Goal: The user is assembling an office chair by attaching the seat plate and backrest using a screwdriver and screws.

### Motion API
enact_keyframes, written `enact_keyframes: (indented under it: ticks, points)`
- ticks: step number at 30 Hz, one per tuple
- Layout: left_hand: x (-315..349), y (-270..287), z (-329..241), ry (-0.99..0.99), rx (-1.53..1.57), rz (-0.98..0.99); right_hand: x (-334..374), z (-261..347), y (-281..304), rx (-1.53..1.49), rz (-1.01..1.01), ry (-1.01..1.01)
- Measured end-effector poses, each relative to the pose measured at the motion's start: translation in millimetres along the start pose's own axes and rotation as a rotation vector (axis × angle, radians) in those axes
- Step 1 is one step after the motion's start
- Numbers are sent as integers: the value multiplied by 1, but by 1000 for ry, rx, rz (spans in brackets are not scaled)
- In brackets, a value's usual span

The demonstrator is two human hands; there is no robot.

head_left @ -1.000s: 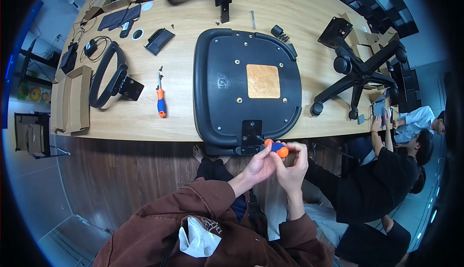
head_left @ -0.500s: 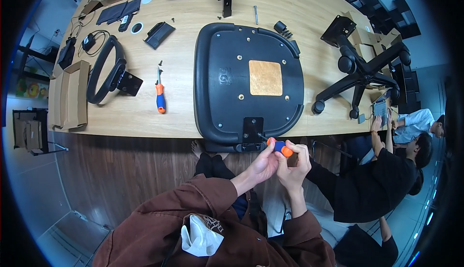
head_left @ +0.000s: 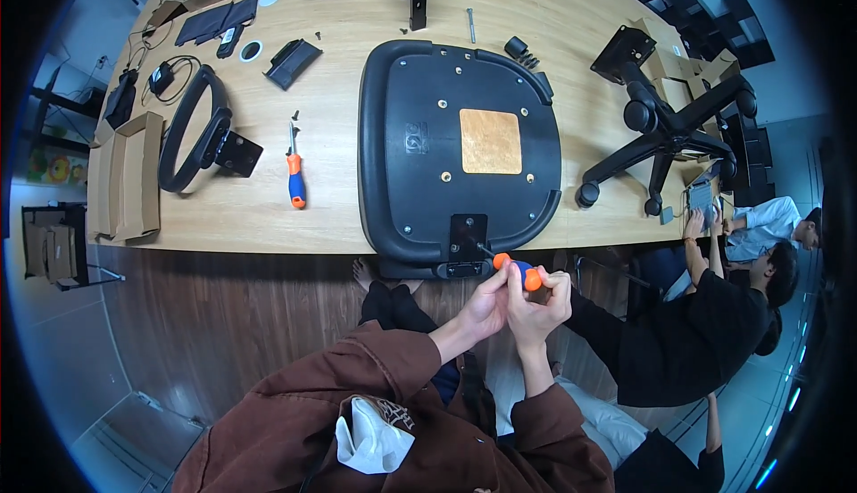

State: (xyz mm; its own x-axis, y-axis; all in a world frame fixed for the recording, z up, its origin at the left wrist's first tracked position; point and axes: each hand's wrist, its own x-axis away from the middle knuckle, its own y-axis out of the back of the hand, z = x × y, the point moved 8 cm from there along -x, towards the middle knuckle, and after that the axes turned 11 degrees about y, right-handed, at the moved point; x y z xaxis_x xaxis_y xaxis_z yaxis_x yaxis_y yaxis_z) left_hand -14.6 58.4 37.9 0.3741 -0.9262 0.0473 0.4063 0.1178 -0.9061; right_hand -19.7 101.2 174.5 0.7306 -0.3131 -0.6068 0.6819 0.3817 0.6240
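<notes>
A black chair seat point(head_left: 420, 189) lies underside up at the table's near edge, with a plywood square showing in its middle. On its near right corner sits a black metal bracket point(head_left: 468, 225), joined to an armrest partly hidden below the edge. My left hand point(head_left: 486, 310) and my right hand point(head_left: 538, 314) are both closed around the handle of an orange and blue screwdriver point(head_left: 533, 279). The screwdriver slants up and left, its shaft reaching the bracket. I cannot make out the screw at the tip.
Left of the seat lie a second screwdriver point(head_left: 296, 180), a loop armrest point(head_left: 167, 158), a black plastic cover point(head_left: 293, 63) and an open cardboard box point(head_left: 127, 180). A wheeled chair base point(head_left: 665, 131) stands at right. People point(head_left: 705, 314) sit close on my right.
My right hand has turned on the screwdriver's handle, its thumb now pointing up along it. The shaft stays at the bracket, and the seat has not moved.
</notes>
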Motion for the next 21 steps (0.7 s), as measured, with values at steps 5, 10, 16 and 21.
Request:
enact_keyframes:
  ticks: [5,10,16,21]
  points:
    - [8,1,-15,-114,-82,-96,-34,5,-3,-217,234,-1]
    - [4,2,-17,-92,-52,-75,-60,-6,-41,-947,388,13]
    - [0,2,-15,-54,-80,-140,-36,-7,-72,-1165,374,-350]
    - [-2,2,-17,-40,-78,-60,-34,-10,-63,-866,-29,-472]
